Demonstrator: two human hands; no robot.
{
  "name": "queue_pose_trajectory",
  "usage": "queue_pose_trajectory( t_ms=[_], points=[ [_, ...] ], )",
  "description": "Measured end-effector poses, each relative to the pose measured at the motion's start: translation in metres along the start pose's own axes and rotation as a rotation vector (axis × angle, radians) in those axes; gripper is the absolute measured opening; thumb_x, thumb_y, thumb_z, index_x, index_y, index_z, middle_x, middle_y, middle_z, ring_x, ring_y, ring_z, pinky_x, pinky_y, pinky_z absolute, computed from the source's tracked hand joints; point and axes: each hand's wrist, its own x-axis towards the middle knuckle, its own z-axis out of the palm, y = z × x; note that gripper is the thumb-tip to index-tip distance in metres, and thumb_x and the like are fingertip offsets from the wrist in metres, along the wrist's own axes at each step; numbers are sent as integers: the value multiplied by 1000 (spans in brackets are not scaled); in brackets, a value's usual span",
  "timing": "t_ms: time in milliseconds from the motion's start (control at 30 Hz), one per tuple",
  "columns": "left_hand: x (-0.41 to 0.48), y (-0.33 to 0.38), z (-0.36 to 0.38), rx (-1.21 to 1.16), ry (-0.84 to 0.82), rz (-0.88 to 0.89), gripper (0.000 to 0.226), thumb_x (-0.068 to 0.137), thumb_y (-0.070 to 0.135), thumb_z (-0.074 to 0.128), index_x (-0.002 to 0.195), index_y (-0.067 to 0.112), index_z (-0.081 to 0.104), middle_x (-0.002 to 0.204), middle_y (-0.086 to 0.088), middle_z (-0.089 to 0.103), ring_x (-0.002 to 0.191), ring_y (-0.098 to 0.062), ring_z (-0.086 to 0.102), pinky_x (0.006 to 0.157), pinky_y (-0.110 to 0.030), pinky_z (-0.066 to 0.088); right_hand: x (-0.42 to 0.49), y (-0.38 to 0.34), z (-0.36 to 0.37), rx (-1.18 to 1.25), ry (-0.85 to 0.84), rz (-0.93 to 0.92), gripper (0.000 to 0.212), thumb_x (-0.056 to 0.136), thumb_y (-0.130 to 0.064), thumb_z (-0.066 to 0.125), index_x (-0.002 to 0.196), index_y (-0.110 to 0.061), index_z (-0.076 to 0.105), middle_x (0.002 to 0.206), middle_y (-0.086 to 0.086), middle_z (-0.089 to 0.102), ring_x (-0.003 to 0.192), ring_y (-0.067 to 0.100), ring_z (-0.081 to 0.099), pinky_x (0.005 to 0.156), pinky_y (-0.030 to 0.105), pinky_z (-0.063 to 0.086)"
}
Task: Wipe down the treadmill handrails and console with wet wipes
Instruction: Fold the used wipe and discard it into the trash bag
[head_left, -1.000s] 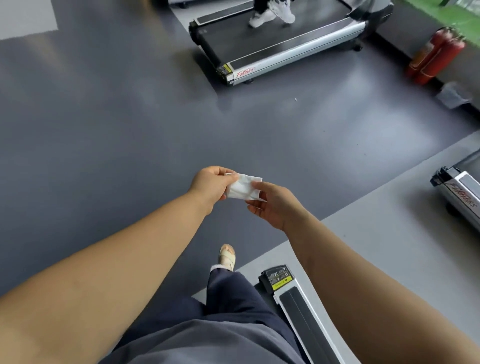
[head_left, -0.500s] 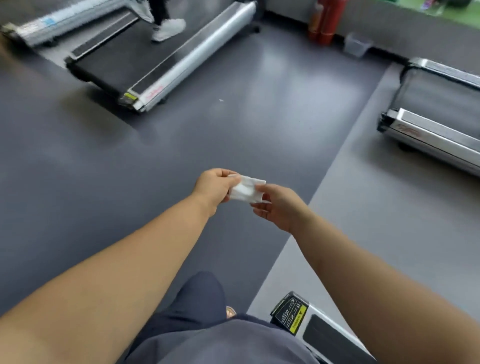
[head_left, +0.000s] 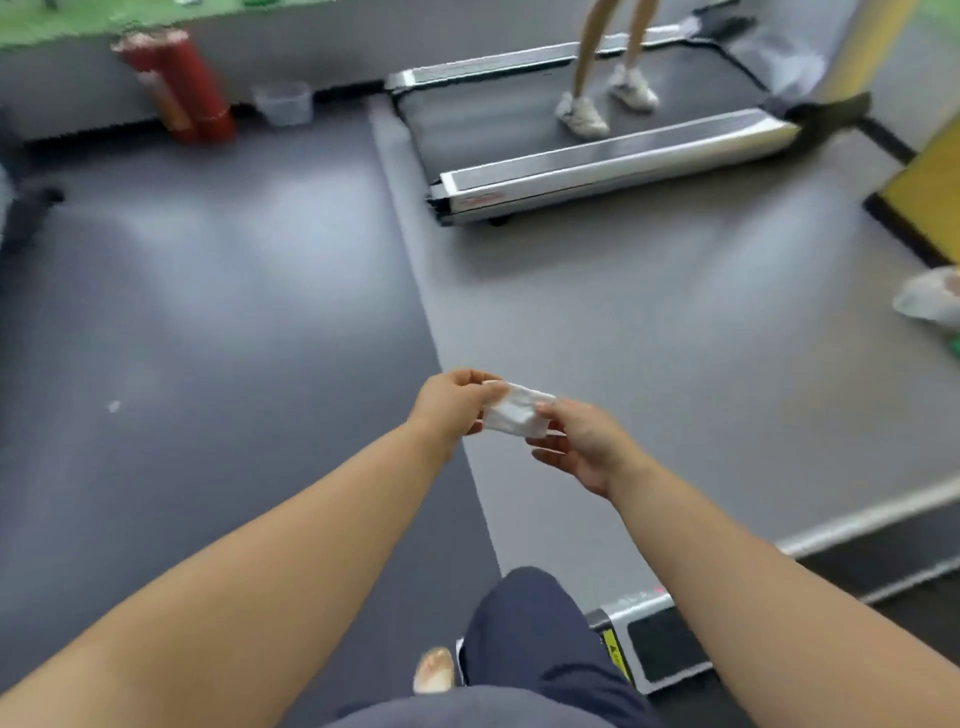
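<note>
Left hand (head_left: 449, 402), right hand (head_left: 584, 449) turned, seemingly pinching wipe (head_left: 515, 415).

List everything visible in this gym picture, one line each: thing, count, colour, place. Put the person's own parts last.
wet wipe: one, white, centre, between both hands
far treadmill: one, black and silver, upper right
walker's shoes: two, white, on the far treadmill's belt
near treadmill: one, black and silver, bottom right
fire extinguishers: two, red, upper left by the wall
tub: one, pale grey, right of the fire extinguishers
plastic bag: one, white, on the floor at the right edge
floor: dark grey on the left, lighter grey on the right
left hand: one, pinches the wipe's left end
right hand: one, pinches the wipe's right end
trouser leg: one, navy, bottom centre
foot: one, bottom centre, left of the trouser leg
</note>
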Motion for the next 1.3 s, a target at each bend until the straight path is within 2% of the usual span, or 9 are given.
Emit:
queue_pose_trajectory(
  t_ms=[167,433,633,833,933,1167,1300],
  points=[
    [95,77,97,196,-252,36,10,88,14,66,79,18,64,77,-1,63,70,-14,58,67,-24,47,53,-58,-84,214,225,-30,8,95,-15,51,97,-13,58,85,3,58,71,16,57,62,23,48],
    [213,209,252,415,-461,168,6,87,12,65,82,15,65,75,0,60,68,-12,53,59,-20,43,121,-180,-221,356,445,-61,7,94,-16,55,90,-12,60,83,4,57,71,18,58,64,25,49],
    [302,287,378,492,-594,215,1,86,12,68,85,12,67,82,-5,62,75,-18,55,64,-23,47,175,-257,-321,487,579,-102,10,94,-16,55,86,-13,59,81,3,57,72,19,58,63,25,47],
    [372,366,514,653,-811,277,3,87,11,66,85,13,65,77,-2,60,67,-13,52,50,-13,43,219,-325,-431,653,764,-143,9,94,-17,56,86,-13,60,82,3,59,72,18,58,64,25,48],
    [394,399,586,705,-890,294,10,87,12,66,78,16,64,73,0,59,64,-11,50,46,-11,42,233,-353,-488,717,821,-149,6,93,-17,57,89,-13,60,83,4,60,72,18,58,64,25,48],
    [448,438,758,788,-1004,260,12,88,11,65,78,15,62,76,-2,60,69,-14,52,50,-16,42,275,-400,-644,826,920,-138,7,94,-15,55,87,-15,57,80,4,58,68,16,56,61,24,46],
    [472,462,851,802,-992,220,2,89,13,64,90,11,65,83,-4,61,73,-16,53,56,-19,44,294,-430,-738,830,928,-99,9,95,-16,53,86,-15,57,81,4,58,70,16,55,61,24,45]
  ],
)
